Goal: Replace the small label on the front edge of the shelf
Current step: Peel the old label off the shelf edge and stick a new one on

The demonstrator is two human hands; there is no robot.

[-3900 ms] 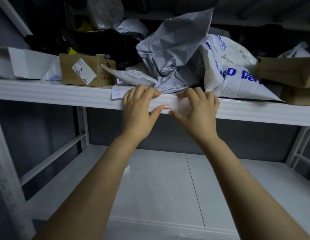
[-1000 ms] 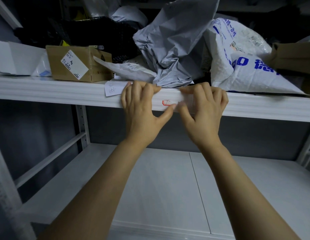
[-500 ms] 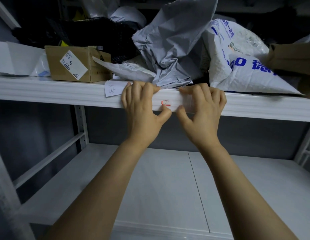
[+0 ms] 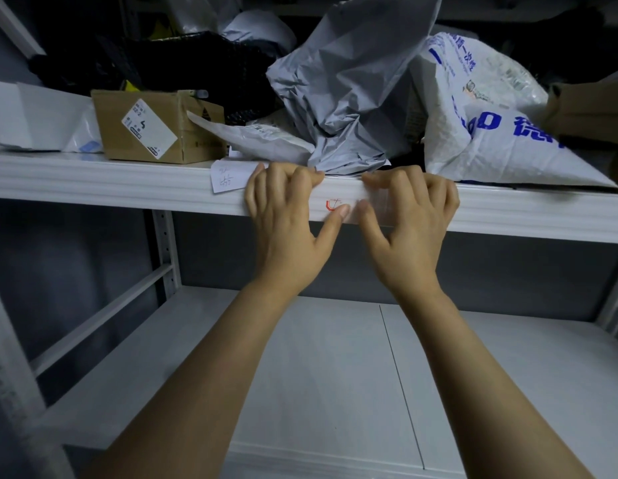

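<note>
A small white label (image 4: 336, 204) with a red mark lies on the front edge of the white upper shelf (image 4: 93, 183). My left hand (image 4: 287, 219) has its fingertips on top of the edge and its thumb tip presses the label from below. My right hand (image 4: 411, 223) sits just to the right, fingers over the edge, thumb against a shiny clear strip (image 4: 378, 202) beside the label. A second paper slip (image 4: 228, 179) with handwriting hangs over the edge left of my left hand.
The upper shelf is packed: a cardboard box (image 4: 155, 127), a grey mailer bag (image 4: 349, 95), a white bag with blue print (image 4: 501, 133), a brown box (image 4: 591, 112) at the right. A white lower shelf (image 4: 335, 375) lies below my forearms.
Both hands have stayed on the shelf edge. The thumbs have moved closer together along the label, the left thumb now at the red mark.
</note>
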